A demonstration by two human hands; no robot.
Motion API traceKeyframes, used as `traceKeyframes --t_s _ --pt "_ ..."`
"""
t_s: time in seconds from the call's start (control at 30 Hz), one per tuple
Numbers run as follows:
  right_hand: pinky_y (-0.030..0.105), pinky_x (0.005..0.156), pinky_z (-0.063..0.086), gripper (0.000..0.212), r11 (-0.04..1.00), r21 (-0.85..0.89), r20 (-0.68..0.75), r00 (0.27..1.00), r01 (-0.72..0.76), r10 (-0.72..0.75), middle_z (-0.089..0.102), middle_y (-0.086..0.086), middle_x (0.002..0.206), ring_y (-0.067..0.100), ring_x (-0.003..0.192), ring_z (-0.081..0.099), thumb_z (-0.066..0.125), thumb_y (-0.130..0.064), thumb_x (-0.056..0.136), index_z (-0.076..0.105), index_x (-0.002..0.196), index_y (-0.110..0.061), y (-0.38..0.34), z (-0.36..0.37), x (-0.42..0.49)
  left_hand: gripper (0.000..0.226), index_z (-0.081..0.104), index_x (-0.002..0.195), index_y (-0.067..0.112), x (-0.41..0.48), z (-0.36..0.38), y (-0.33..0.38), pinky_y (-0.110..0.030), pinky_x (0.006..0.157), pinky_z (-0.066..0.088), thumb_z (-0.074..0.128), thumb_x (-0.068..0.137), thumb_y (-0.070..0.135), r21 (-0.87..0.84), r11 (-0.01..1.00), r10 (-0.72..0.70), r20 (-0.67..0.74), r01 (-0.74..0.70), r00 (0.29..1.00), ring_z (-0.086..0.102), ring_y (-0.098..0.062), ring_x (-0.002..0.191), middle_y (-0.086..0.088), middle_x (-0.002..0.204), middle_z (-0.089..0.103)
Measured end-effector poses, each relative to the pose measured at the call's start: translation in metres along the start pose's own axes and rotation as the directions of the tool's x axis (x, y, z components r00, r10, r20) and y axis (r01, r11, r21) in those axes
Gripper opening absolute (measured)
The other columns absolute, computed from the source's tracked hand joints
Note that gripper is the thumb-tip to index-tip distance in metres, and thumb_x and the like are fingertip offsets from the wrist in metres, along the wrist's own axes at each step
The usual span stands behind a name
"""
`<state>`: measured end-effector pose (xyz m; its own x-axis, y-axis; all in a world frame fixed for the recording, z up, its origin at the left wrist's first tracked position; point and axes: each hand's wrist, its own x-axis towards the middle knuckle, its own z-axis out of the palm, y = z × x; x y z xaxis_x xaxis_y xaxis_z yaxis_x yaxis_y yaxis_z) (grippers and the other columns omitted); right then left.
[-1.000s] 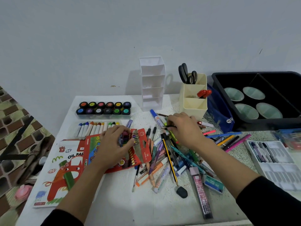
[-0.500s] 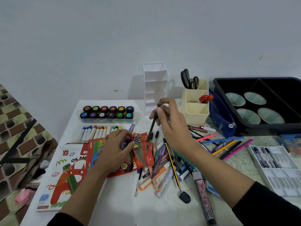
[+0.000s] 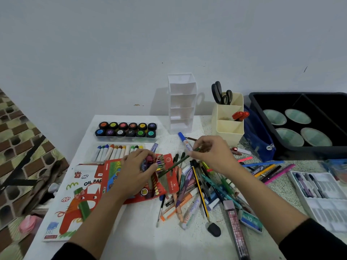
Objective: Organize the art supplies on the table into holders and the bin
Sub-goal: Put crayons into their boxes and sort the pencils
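Observation:
A red coloured-pencil box (image 3: 170, 182) lies open at the table's middle, with pencil ends showing. My left hand (image 3: 138, 170) grips the box at its open end, fingers curled over the pencils. My right hand (image 3: 213, 153) pinches a dark green pencil (image 3: 176, 165) that slants down-left, its far end at the box's opening. A loose pile of pens, pencils and markers (image 3: 195, 192) spreads below my right hand. A white tiered holder (image 3: 181, 102) and a cream holder (image 3: 228, 129) with scissors stand at the back. The black bin (image 3: 262, 102) sits at the right.
Paint pots (image 3: 125, 129) and a row of crayons (image 3: 118, 152) lie behind the box, an oil pastel box (image 3: 75, 199) at the left edge. A blue pouch (image 3: 258, 136) leans on the bin. A white tray (image 3: 326, 203) lies at right. The bin holds green dishes (image 3: 289, 136).
My right hand picked a dark green pencil out of the pile, raised it upright, then lowered and tilted it toward the red box. My left hand stayed on the box.

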<state>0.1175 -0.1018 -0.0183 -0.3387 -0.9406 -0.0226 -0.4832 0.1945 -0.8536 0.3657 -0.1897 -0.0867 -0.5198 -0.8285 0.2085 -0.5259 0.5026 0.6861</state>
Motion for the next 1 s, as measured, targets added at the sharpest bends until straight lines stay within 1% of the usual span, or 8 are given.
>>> traceKeyframes --t_s 0.13,0.2,0.33,0.47,0.6,0.7,0.8,1.0 --pt "0.011 0.061 0.046 0.014 0.979 -0.180 0.045 0.995 0.094 -0.087 0.071 -0.007 0.071 0.003 0.066 0.065 0.089 -0.022 0.075 0.076 0.075 -0.018 0.006 -0.007 0.002 0.026 0.055 0.105 0.045 0.005 -0.003 0.000 -0.055 0.103 0.039 0.046 0.085 0.060 -0.017 1.000 -0.013 0.035 0.014 0.999 0.050 0.005 0.108 0.031 0.108 0.052" --pt "0.008 0.062 0.044 0.009 0.981 -0.172 0.050 0.995 0.096 -0.088 0.072 -0.012 0.074 -0.002 0.068 0.064 0.088 -0.022 0.076 0.078 0.078 -0.021 0.009 -0.005 0.000 0.026 0.054 0.104 0.045 0.006 -0.004 0.000 -0.056 0.102 0.039 0.045 0.086 0.060 -0.016 1.000 -0.013 0.042 0.014 0.999 0.051 0.003 0.107 0.028 0.107 0.054" --pt "0.022 0.072 0.055 0.009 0.998 -0.025 0.000 0.999 0.052 -0.052 0.073 -0.014 0.075 0.005 0.075 0.068 0.085 -0.021 0.079 0.082 0.086 -0.025 0.016 0.000 -0.002 0.027 0.055 0.102 0.041 0.006 -0.002 0.002 -0.054 0.102 0.039 0.042 0.087 0.058 -0.014 1.000 -0.027 0.030 0.027 0.999 0.051 0.004 0.105 0.028 0.106 0.054" --pt "0.020 0.072 0.052 0.010 0.997 0.006 0.059 0.995 0.075 -0.076 0.076 -0.012 0.079 0.002 0.077 0.067 0.086 -0.020 0.077 0.083 0.087 -0.023 0.017 0.008 -0.003 0.032 0.056 0.103 0.039 0.008 -0.001 0.001 -0.054 0.102 0.039 0.036 0.088 0.059 -0.024 0.998 -0.064 0.027 0.065 0.998 0.052 0.003 0.105 0.025 0.106 0.056" --pt "0.014 0.075 0.046 0.010 0.940 -0.182 0.218 0.944 0.289 -0.248 0.074 -0.015 0.084 0.001 0.079 0.063 0.084 -0.026 0.080 0.083 0.089 -0.022 0.007 0.029 -0.008 0.031 0.056 0.102 0.038 0.008 0.001 0.003 -0.053 0.101 0.040 0.039 0.089 0.060 -0.003 0.998 -0.061 0.018 0.061 0.998 0.051 0.006 0.103 0.027 0.103 0.055" --pt "0.027 0.080 0.049 0.010 0.832 -0.334 0.293 0.888 0.442 -0.354 0.075 -0.006 0.088 0.009 0.083 0.062 0.078 -0.030 0.085 0.082 0.092 -0.023 0.000 0.051 -0.006 0.028 0.056 0.102 0.038 0.005 0.004 0.005 -0.049 0.104 0.035 0.040 0.089 0.057 0.033 0.998 -0.045 -0.001 0.045 0.999 0.046 0.011 0.104 0.029 0.102 0.052" --pt "0.037 0.079 0.054 0.007 0.774 -0.418 0.297 0.877 0.476 -0.379 0.076 -0.004 0.085 0.015 0.081 0.066 0.075 -0.025 0.085 0.080 0.088 -0.021 0.000 0.068 -0.003 0.028 0.056 0.102 0.039 0.004 0.006 0.004 -0.044 0.106 0.030 0.040 0.087 0.057 0.068 0.997 -0.030 -0.006 0.031 1.000 0.041 0.015 0.103 0.031 0.104 0.049" --pt "0.038 0.082 0.051 0.013 0.767 -0.417 0.304 0.870 0.487 -0.388 0.072 -0.007 0.090 0.015 0.086 0.062 0.076 -0.035 0.084 0.079 0.095 -0.028 0.009 0.057 -0.001 0.012 0.057 0.103 0.038 0.005 0.005 0.004 -0.046 0.107 0.031 0.056 0.092 0.043 0.086 0.996 -0.037 0.006 0.036 0.999 0.044 0.005 0.100 0.032 0.104 0.046"
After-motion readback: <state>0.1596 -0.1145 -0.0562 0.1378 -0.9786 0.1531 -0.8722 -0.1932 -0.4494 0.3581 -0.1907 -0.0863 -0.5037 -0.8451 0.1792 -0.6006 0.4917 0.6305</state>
